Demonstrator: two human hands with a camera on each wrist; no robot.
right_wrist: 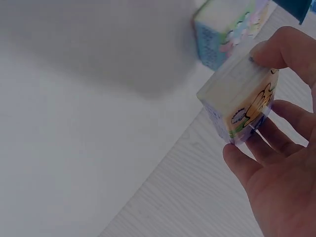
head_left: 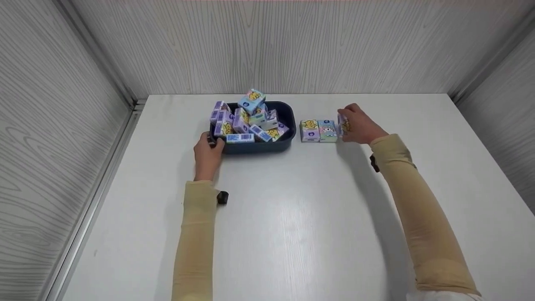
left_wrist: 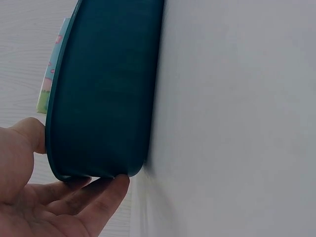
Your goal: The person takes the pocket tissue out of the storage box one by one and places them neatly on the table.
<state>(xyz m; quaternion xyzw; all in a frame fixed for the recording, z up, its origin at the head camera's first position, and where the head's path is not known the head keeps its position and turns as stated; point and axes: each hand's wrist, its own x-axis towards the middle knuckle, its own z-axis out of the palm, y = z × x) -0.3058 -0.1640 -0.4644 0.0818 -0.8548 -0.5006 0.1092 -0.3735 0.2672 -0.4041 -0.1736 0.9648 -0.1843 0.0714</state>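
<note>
A dark teal plastic tub point(head_left: 259, 147) stands at the back of the table, heaped with small purple and blue cartoon-printed boxes point(head_left: 241, 120). My left hand point(head_left: 207, 156) grips the tub's near left corner; in the left wrist view the thumb lies on the rim and the fingers against the end wall. My right hand point(head_left: 360, 124) pinches a small purple box point(right_wrist: 242, 101) between thumb and fingers. Just left of it, a purple box point(head_left: 310, 131) and a blue box point(head_left: 327, 131) sit side by side on the table, to the right of the tub.
The white table point(head_left: 284, 221) reaches a wood-grain back panel point(head_left: 271, 46). Similar panels rise at the left point(head_left: 46, 125) and right point(head_left: 501, 100). One blue box point(head_left: 252, 101) rests on top of the heap, above the tub's rim.
</note>
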